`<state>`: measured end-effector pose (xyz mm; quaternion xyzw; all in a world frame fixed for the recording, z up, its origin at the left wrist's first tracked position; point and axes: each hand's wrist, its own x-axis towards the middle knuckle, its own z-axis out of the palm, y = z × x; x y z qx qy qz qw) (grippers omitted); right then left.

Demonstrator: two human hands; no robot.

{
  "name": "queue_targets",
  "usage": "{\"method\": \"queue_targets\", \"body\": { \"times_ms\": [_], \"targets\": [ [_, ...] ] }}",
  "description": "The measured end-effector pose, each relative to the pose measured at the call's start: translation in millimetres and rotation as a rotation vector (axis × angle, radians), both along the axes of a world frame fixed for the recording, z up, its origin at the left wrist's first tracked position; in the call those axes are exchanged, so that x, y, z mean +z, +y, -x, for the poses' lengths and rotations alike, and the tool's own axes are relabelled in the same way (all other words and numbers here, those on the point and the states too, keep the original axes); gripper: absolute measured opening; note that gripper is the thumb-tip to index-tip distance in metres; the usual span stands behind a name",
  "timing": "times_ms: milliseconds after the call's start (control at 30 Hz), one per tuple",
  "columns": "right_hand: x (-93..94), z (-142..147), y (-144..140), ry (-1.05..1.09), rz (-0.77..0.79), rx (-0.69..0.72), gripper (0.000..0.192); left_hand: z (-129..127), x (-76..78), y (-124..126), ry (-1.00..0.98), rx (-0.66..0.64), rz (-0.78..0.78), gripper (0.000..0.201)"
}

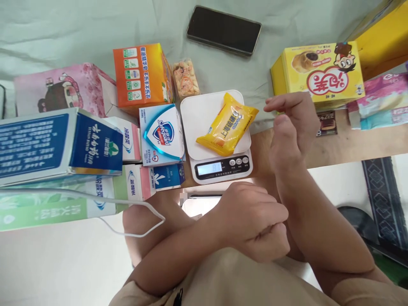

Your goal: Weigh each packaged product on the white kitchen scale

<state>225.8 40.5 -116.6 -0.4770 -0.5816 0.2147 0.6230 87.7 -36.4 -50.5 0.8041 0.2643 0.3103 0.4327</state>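
A yellow wrapped bar of sulfur soap (228, 124) lies slanted on the white plate of a digital kitchen scale (193, 112). The scale's small display is lit, but its reading is too faint to make out. Just right of the soap, my right hand (293, 123) hovers with loosely bent fingers, the thumb apart from them and nothing between. In front of the scale, over my lap, my left hand (255, 221) is closed in a fist, with nothing visible in it. Against the scale's left side stands a white and blue Safeguard soap box (162, 135).
An orange soap box (137, 76) and a small snack pack (185, 78) stand behind the Safeguard box. Toothpaste boxes (95, 142) and a white cable (127, 196) crowd the left. A phone (224, 30) lies at the back; a yellow snack box (325, 74) stands right.
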Motion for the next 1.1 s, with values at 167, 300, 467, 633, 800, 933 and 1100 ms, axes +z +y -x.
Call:
{"method": "queue_targets", "body": {
  "times_ms": [167,300,467,633,800,933,1100],
  "targets": [
    [-1.3,-9,-13,-0.025,-0.045,-0.027,0.024,-3,2.7,1,-0.043,0.012,-0.026,0.024],
    [5.1,-6,-13,-0.156,-0.050,-0.078,0.017,1,6.5,9,-0.101,0.361,-0.241,0.015],
    [8.2,1,-11,-0.275,-0.079,-0.112,0.029,9,10.6,21,0.294,0.815,-0.398,0.023],
    [3.5,3,-9,-0.285,0.132,-0.101,0.027,6,7.3,24,0.526,0.791,-0.301,0.054],
    [4.4,4,-2,-0.197,0.381,-0.101,0.031,1,-0.2,30,0.611,0.839,-0.220,0.060],
    [9.3,7,0,-0.101,0.491,-0.051,0.029,0,-4.5,34,0.552,0.839,-0.235,0.052],
    [11.6,10,-1,0.059,0.310,-0.006,0.024,1,-4.2,35,0.442,0.852,-0.319,0.046]
  ]
}}
